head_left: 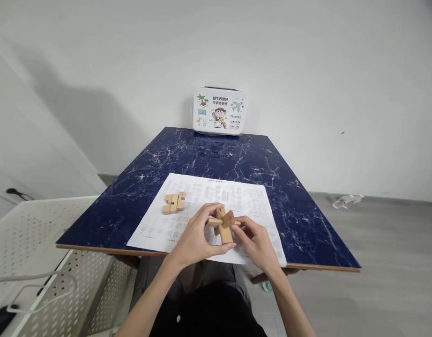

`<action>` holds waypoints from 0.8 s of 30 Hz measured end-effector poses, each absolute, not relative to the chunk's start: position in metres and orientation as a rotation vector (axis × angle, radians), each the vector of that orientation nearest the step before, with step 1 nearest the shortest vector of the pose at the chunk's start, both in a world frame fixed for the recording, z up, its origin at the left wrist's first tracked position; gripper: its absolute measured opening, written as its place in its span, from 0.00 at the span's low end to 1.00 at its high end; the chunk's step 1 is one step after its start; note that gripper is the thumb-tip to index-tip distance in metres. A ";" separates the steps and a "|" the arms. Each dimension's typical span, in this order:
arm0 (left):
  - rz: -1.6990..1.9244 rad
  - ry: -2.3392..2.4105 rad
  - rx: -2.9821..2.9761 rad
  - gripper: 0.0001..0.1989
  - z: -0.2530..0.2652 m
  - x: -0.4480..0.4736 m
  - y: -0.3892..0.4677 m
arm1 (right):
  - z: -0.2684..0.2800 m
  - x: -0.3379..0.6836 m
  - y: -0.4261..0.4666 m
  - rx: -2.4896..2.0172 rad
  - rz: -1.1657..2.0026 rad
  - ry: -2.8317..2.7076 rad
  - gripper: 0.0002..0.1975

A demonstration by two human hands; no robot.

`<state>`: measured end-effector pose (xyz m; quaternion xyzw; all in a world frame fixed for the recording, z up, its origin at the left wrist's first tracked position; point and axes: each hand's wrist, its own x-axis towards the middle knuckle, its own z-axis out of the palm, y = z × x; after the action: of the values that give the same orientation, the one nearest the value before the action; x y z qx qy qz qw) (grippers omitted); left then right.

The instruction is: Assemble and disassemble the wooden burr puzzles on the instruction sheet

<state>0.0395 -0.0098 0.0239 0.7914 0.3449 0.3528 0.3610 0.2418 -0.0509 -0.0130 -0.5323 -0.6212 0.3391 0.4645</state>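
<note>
Over the front of a printed paper sheet (198, 185), both hands are closed on a wooden burr puzzle (226, 234), made of several notched bars crossing one another. My left hand (197, 236) grips the upright bar, marked "2", at its top and bottom ends, thumb below. At the other side, my right hand (254, 241) pinches the end of a crosswise bar between thumb and fingers. Several loose notched wooden pieces (174, 202) lie side by side on the sheet, left of my hands. How the bars interlock at the centre is partly hidden by fingers.
The sheet lies on a dark blue marbled table (209, 154). A white case with cartoon prints (219, 112) stands at its back edge against the wall. At the left is a white perforated stand (93, 257) with a cable (36, 276).
</note>
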 end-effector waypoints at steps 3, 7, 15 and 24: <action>0.868 0.937 2.051 0.43 0.026 0.038 -0.009 | -0.011 0.244 -0.051 -1.278 0.759 -1.578 0.14; 0.731 0.993 2.172 0.45 0.033 0.034 -0.008 | -0.001 0.251 -0.056 -1.309 0.729 -1.472 0.17; 0.635 0.909 2.215 0.54 0.042 0.048 -0.002 | 0.009 0.243 -0.054 -1.293 0.975 -1.392 0.20; 0.630 0.921 2.083 0.44 0.025 0.047 0.000 | -0.001 0.250 -0.050 -1.248 1.212 -1.264 0.25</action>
<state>0.0474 -0.0004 0.0254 0.8156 0.3604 0.2468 0.3795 0.2502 -0.0502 -0.0014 -0.5103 -0.5172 0.4958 0.4756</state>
